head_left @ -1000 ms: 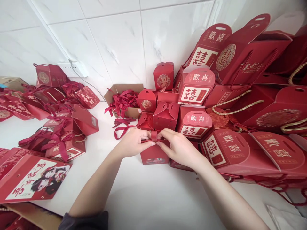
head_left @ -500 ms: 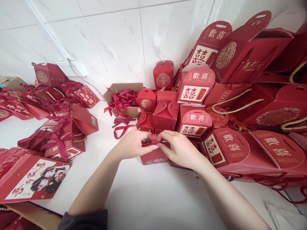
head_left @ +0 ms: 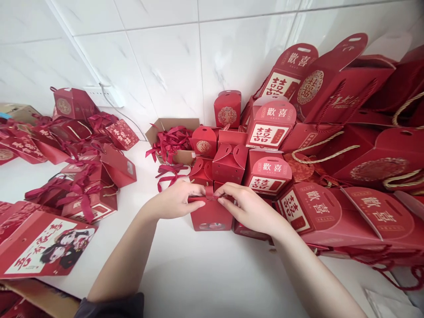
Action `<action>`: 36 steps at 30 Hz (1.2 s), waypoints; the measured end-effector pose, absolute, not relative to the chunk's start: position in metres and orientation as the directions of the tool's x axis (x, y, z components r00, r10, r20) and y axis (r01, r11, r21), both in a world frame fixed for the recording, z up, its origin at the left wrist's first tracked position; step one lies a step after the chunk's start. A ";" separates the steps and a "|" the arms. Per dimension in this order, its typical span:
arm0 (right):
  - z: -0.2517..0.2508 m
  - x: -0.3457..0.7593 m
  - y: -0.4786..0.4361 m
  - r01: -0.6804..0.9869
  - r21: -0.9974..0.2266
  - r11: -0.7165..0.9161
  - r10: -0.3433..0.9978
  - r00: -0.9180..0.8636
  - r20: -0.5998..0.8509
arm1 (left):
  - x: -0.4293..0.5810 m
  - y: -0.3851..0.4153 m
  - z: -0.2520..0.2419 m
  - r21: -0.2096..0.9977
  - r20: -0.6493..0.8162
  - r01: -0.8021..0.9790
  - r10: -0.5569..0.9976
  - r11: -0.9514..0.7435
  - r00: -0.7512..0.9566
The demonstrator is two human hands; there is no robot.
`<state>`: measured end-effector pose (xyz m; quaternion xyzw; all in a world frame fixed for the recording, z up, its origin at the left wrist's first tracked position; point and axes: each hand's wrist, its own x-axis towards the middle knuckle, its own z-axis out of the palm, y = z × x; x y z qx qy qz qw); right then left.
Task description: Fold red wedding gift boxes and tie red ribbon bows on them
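White tabletop (head_left: 205, 269) carries a heap of ribboned boxes (head_left: 86, 194) at far left and a cardboard carton (head_left: 175, 122) of loose ribbons (all dark red). At centre, the left hand (head_left: 175, 201) and right hand (head_left: 250, 207) both pinch the ribbon (head_left: 209, 193) atop a small red box (head_left: 208, 216), which stands against stacked gift boxes (head_left: 331, 132) at right.

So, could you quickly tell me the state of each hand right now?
Left hand: closed, pinching the red ribbon on the small red box.
Right hand: closed, pinching the same ribbon.
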<state>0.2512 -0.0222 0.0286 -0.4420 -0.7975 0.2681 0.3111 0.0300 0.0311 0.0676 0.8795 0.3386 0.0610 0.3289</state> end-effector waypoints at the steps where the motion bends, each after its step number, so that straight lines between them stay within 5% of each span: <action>1: 0.029 0.252 -0.023 0.527 -0.707 0.471 0.866 -0.428 0.258 | 0.029 0.030 0.068 0.635 -0.117 0.555 0.644 -0.537 0.756; 11: 0.031 0.247 -0.026 0.570 -0.589 0.572 0.811 -0.500 0.303 | 0.038 0.024 0.064 0.446 0.035 0.554 0.632 -0.703 0.774; 17: 0.031 0.251 -0.024 0.482 -0.597 0.642 0.742 -0.586 0.326 | 0.035 0.030 0.064 0.525 0.025 0.437 0.527 -0.730 0.850; 23: 0.037 0.257 -0.029 0.534 -0.598 0.597 0.778 -0.568 0.269 | 0.032 0.030 0.070 0.449 -0.035 0.520 0.567 -0.727 0.823; 36: 0.044 0.243 -0.040 0.500 -0.693 0.519 0.850 -0.383 0.361 | 0.040 0.025 0.062 0.434 0.005 0.568 0.633 -0.699 0.774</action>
